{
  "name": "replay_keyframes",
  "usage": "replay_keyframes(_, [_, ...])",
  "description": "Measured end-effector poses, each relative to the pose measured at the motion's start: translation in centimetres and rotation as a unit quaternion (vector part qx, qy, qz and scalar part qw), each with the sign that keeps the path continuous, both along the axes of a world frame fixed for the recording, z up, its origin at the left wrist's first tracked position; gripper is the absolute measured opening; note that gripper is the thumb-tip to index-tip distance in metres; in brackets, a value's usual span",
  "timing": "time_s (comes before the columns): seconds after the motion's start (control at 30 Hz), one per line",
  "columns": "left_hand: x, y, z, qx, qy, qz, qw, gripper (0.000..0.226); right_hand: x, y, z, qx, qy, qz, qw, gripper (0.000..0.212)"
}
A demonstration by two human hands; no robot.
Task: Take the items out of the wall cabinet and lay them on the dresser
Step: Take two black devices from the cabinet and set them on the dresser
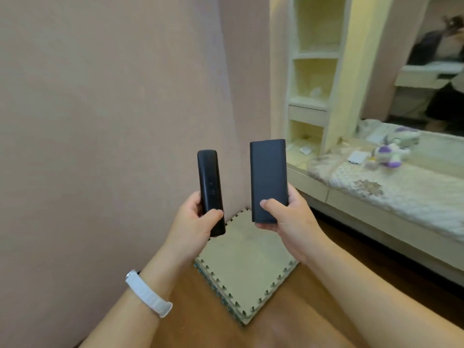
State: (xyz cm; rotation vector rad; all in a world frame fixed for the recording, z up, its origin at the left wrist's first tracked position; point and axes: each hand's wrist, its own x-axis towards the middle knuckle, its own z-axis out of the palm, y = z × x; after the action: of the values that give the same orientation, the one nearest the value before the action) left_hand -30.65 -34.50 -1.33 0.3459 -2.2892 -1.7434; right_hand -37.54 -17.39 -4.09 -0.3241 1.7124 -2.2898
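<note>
Two dark things are held up in front of the pink wall (100, 121), one in each hand. The left hand (193, 222) grips a slim black remote (209, 189) near its lower end, the fingers (194, 200) curled behind it and the thumb pressed across its front. The remote stands nearly upright, its long axis vertical, the top leaning slightly left; its face is matte with faint marks midway. The right hand (286, 217) holds a wider, flat dark blue power bank (267, 179) by its lower part, thumb on the front and fingers (292, 194) wrapped round the right edge. It too stands upright, long axis vertical, with rounded corners and a plain surface. The two are near each other but apart.

One white wristband (148, 295) sits on the left wrist. To the right, the cabinet (316, 71) shows four open compartments, and the desk (376, 187) below carries one purple-and-white plush toy (390, 154) and one white box (356, 156). A stack of foam mats (246, 272) lies on the floor.
</note>
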Motion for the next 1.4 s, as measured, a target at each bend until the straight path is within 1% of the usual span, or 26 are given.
replay_keyframes(0.1, [-3.6,4.0,-0.1,0.005,-0.005,-0.057,0.998,0.025,-1.4,4.6,-0.5,-0.006,-0.016,-0.061,0.998,0.036])
replay_keyframes(0.27, [-9.3,9.7,-1.9,0.011,-0.019,-0.151,0.988,0.027,-3.2,10.8,-1.9,-0.02,-0.052,-0.158,0.986,0.032])
replay_keyframes(0.43, [-16.0,14.1,-4.4,0.015,-0.044,-0.221,0.974,0.024,-6.7,15.5,-3.6,-0.002,-0.091,-0.246,0.965,0.035])
replay_keyframes(0.57, [-22.4,16.6,-6.2,0.025,-0.06,-0.269,0.961,0.023,-11.3,17.9,-4.9,0.018,-0.107,-0.306,0.946,0.036])
replay_keyframes(0.73, [-31.1,17.4,-7.0,0.064,-0.075,-0.307,0.946,0.022,-18.8,18.5,-5.5,0.045,-0.149,-0.348,0.925,0.041])
replay_keyframes(0.83, [-36.1,17.4,-7.9,0.086,-0.096,-0.329,0.936,0.022,-23.1,18.7,-5.6,0.081,-0.149,-0.359,0.918,0.038])
replay_keyframes(1.0, [-43.3,19.4,-10.1,0.08,-0.13,-0.378,0.913,0.022,-27.7,20.2,-6.2,0.085,-0.164,-0.396,0.899,0.032])
replay_keyframes(1.13, [-46.8,22.7,-11.6,0.072,-0.153,-0.409,0.897,0.027,-29.2,22.9,-6.9,0.103,-0.189,-0.438,0.873,0.034])
replay_keyframes(1.27, [-49.3,26.4,-12.9,0.069,-0.173,-0.422,0.887,0.034,-31.0,26.5,-7.7,0.109,-0.187,-0.471,0.855,0.031])
replay_keyframes(1.4, [-51.7,30.6,-14.1,0.034,-0.175,-0.421,0.889,0.029,-33.4,30.5,-9.3,0.105,-0.203,-0.482,0.846,0.029])
